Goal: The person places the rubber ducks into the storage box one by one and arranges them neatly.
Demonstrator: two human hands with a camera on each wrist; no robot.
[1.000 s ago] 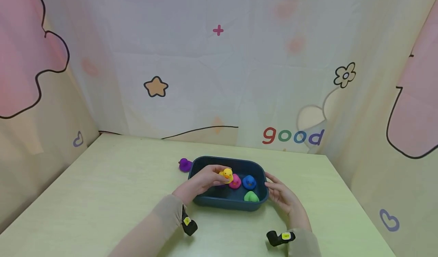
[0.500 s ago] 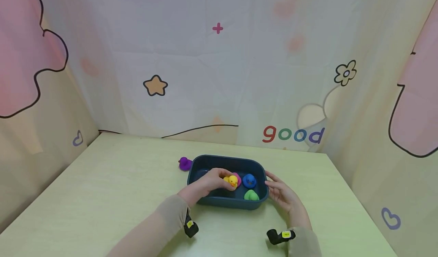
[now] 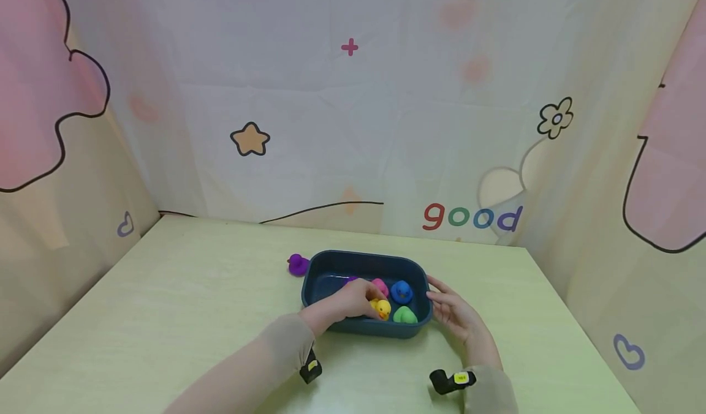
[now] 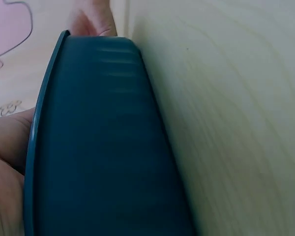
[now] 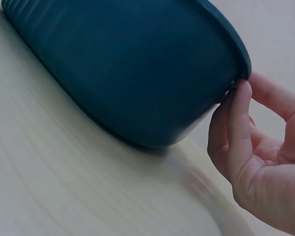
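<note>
My left hand reaches over the near wall of a dark blue bin and grips a yellow rubber duck low inside it. The left wrist view shows the bin's outer side but hides the duck. Against the bin's right end, my right hand rests its fingertips; in the right wrist view those fingers touch the wall just under the rim. Beside the yellow duck sit a green duck, a blue duck and a pink duck. A purple duck is partly hidden behind my left hand.
Outside the bin, another purple duck sits on the pale wooden table by the left end. A printed curtain stands behind the table and along both sides.
My left hand has moved right, nearer and lower with the yellow duck, from in front of the pink duck to left of the green one. My right hand has stayed in place.
</note>
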